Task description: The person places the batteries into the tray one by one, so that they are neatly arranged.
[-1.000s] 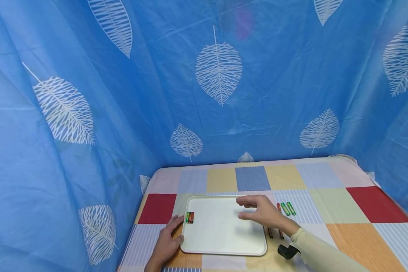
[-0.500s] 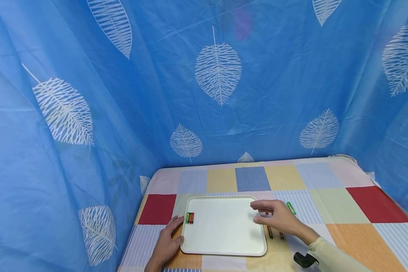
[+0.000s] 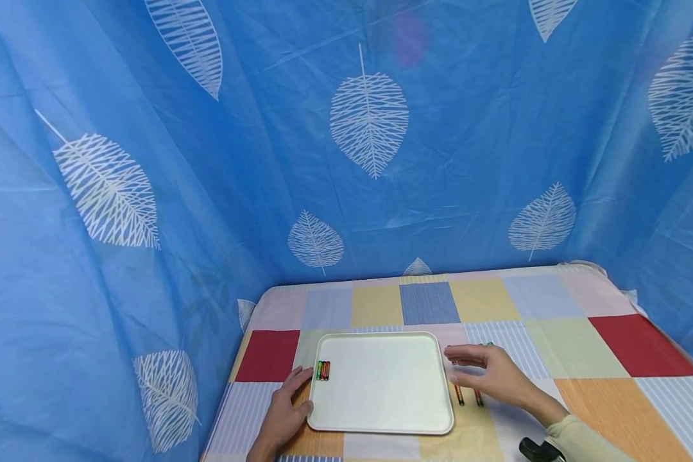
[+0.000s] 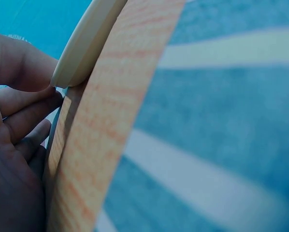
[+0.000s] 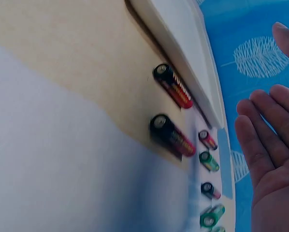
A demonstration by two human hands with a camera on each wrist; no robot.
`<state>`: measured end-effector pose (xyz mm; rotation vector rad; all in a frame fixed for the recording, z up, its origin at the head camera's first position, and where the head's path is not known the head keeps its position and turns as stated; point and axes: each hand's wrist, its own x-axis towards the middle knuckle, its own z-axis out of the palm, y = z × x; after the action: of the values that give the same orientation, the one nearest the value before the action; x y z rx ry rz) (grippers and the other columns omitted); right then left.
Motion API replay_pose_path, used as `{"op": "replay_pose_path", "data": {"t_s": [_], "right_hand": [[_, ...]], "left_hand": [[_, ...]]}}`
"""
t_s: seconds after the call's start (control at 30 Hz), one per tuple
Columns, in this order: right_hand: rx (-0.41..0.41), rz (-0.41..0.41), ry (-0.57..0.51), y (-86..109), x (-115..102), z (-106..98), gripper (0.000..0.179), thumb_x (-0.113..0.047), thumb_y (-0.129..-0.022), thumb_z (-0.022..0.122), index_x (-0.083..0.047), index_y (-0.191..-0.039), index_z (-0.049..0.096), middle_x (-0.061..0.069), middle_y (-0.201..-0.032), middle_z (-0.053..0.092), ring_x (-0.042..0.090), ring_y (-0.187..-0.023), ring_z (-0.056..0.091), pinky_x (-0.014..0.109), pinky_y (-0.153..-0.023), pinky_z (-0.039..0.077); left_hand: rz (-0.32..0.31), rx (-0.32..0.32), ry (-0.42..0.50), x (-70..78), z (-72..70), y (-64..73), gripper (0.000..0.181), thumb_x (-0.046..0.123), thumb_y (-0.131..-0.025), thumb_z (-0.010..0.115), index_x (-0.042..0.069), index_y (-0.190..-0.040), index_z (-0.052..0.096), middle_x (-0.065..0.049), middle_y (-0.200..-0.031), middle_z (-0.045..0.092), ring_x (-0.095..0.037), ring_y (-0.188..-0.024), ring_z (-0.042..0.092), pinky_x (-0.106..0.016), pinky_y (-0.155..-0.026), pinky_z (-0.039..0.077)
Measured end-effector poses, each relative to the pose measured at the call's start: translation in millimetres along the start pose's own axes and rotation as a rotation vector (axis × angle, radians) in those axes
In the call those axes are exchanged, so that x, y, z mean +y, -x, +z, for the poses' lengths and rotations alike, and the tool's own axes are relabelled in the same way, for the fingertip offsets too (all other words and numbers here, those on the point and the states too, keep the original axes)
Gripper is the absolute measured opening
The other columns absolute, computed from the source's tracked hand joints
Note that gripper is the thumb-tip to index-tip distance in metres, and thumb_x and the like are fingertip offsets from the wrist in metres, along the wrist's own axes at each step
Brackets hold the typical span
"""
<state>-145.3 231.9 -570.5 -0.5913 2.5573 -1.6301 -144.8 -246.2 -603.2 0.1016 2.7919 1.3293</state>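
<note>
A white rectangular tray [image 3: 384, 391] lies on the table, with a small row of green and red batteries [image 3: 323, 370] at its left side. My left hand [image 3: 284, 410] rests at the tray's left edge; in the left wrist view its thumb [image 4: 23, 65] touches the rim. Over the table just right of the tray hovers my right hand [image 3: 496, 377], fingers extended and holding nothing. Below it lie a red-and-black battery [image 5: 172, 85] and another red-and-black battery [image 5: 172, 135]. Farther back, a green battery [image 5: 209, 161] stands out among several red and green ones, mostly hidden by the hand in the head view.
A patchwork cloth [image 3: 600, 398] covers the table. Blue curtains [image 3: 450, 160] with white leaf prints enclose it at the back and sides. A black wrist device [image 3: 539, 450] sits by the right sleeve [image 3: 583, 439].
My right hand has moved rightward from above the tray to beside it, over the loose batteries. My left hand and the tray have stayed in place.
</note>
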Motion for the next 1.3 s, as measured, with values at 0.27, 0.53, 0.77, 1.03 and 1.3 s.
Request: {"op": "replay_pose_path", "data": {"t_s": [0.27,0.53,0.77,1.03,1.3], "right_hand": [[0.014,0.001,0.039,14.9,-0.4,-12.7,0.051,-0.023,-0.099,0.083,-0.003,-0.144,0.069,0.019,-0.14,0.074,0.026,-0.122,0.077,0.04,-0.1,0.065],[0.021,0.06,0.062,25.9,3.8,-22.3,0.054,-0.026,-0.096,0.086,-0.003,-0.142,0.07,0.018,-0.141,0.074,0.011,-0.121,0.075,0.032,-0.1,0.064],[0.012,0.098,0.069,33.5,10.9,-25.5,0.056,-0.027,-0.091,0.09,-0.004,-0.14,0.073,0.014,-0.136,0.077,-0.002,-0.12,0.071,0.016,-0.099,0.057],[0.012,0.036,0.037,36.6,16.7,-20.6,0.057,-0.022,-0.088,0.092,0.0,-0.138,0.073,0.018,-0.135,0.077,-0.001,-0.12,0.072,0.014,-0.099,0.056],[-0.045,0.018,0.024,39.3,25.4,-18.4,0.055,-0.02,-0.091,0.09,0.0,-0.138,0.072,0.017,-0.135,0.077,0.001,-0.122,0.072,0.014,-0.101,0.056]], "left_hand": [[-0.019,-0.012,0.004,1.0,-0.8,-1.0,0.069,-0.001,-0.085,0.075,0.012,-0.152,0.066,-0.025,-0.165,0.052,-0.051,-0.158,0.039,-0.077,-0.126,0.028],[-0.011,-0.021,0.002,-0.6,-1.5,-0.6,0.069,-0.001,-0.085,0.075,0.011,-0.152,0.065,-0.026,-0.164,0.053,-0.052,-0.158,0.039,-0.078,-0.126,0.028],[-0.006,-0.019,0.005,0.9,-1.9,-0.6,0.069,-0.002,-0.084,0.075,0.01,-0.151,0.066,-0.025,-0.163,0.054,-0.052,-0.158,0.039,-0.078,-0.126,0.027],[-0.002,-0.016,0.001,0.4,-1.7,-0.8,0.068,-0.003,-0.085,0.074,0.01,-0.151,0.066,-0.024,-0.163,0.055,-0.051,-0.158,0.039,-0.077,-0.126,0.028],[0.002,-0.014,-0.001,0.1,-1.7,-0.3,0.068,-0.003,-0.084,0.074,0.01,-0.151,0.066,-0.025,-0.163,0.054,-0.052,-0.158,0.04,-0.078,-0.126,0.028]]}}
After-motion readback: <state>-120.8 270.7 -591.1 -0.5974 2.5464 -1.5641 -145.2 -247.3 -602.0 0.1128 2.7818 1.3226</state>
